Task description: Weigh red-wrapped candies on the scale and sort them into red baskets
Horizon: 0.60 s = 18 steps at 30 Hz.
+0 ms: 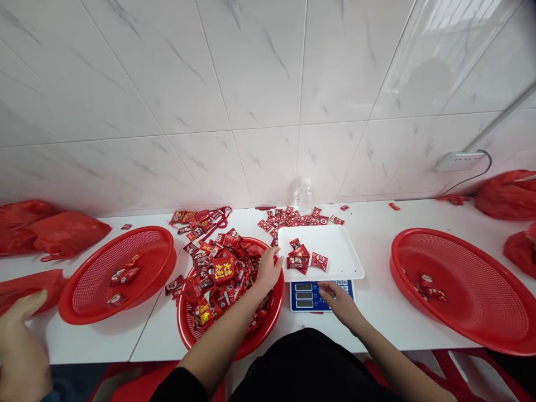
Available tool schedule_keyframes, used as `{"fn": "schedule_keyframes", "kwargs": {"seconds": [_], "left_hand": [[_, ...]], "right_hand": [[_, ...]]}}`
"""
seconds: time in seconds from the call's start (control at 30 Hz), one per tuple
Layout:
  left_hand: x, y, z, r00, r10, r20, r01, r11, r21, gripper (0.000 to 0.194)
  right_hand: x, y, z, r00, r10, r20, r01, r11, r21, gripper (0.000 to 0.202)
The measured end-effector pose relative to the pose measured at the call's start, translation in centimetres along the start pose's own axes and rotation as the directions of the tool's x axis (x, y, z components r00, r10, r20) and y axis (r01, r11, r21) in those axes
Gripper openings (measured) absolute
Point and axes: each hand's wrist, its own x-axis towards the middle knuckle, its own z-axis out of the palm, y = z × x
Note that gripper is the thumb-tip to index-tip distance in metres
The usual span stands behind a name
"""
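Observation:
My left hand (269, 269) is over the right rim of the full red basket (274, 312), beside the white tray's left edge; its fingers are bent together, and what they hold, if anything, is hidden. Several red packets (298, 258) lie in the left half of the white tray (341, 251), which sits on a blue scale (304, 296). My right hand (337, 298) hovers at the scale's keypad, just below the tray's front edge, fingers curled and slightly apart with nothing visible in them. Mixed red packets (224, 269) heap up in the basket.
Red baskets with a few packets stand left (157, 279) and right (469, 257). Loose packets (288, 218) and a clear bottle (306, 196) are near the wall. Red bags (69, 231) lie at both sides. Another person's hand (23, 340) is at far left.

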Motion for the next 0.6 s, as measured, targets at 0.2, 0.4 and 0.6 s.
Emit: {"fn": "schedule_keyframes", "kwargs": {"seconds": [0.2, 0.4, 0.6], "left_hand": [[-5.7, -2.4, -1.8, 0.994, -0.014, 0.107, -0.008, 0.981, 0.195, 0.048], [-10.1, -3.8, -1.8, 0.907, -0.168, 0.386, 0.040, 0.947, 0.319, 0.082], [-10.6, -4.0, -1.4, 0.898, -0.143, 0.416, -0.005, 0.942, 0.334, 0.086]], "right_hand": [[4.2, -1.8, 1.9, 0.919, -0.355, 0.175, 0.383, 0.692, -0.612, 0.046], [7.1, -2.1, 4.2, 0.883, -0.295, 0.365, 0.456, 0.358, -0.815, 0.048], [8.5, -1.0, 2.1, 0.858, -0.368, 0.359, 0.471, 0.285, -0.835, 0.042]]}}
